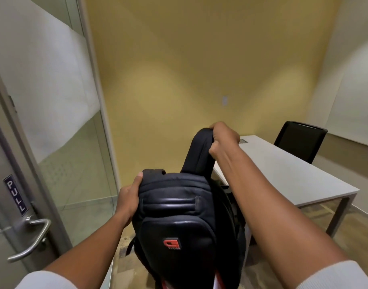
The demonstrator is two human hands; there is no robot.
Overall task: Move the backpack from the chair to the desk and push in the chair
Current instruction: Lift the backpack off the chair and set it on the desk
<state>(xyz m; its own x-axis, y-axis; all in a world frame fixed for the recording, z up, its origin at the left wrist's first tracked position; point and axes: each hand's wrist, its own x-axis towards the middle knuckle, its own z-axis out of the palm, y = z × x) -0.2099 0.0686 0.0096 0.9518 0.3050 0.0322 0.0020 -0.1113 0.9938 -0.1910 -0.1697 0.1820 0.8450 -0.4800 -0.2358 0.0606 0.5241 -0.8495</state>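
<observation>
The black backpack hangs in the air in front of the person, to the near left of the white bench. Its long axis runs roughly vertical, top end up, red-logo front panel facing the camera. The right hand is raised, grip clenched around the shoulder strap, which stands taut above the bag. The left hand grasps the bag's upper left edge, thumb over the top. A black chair stands at the bench's far side.

White desk against the yellow wall, small grey inset plate near its far end.
</observation>
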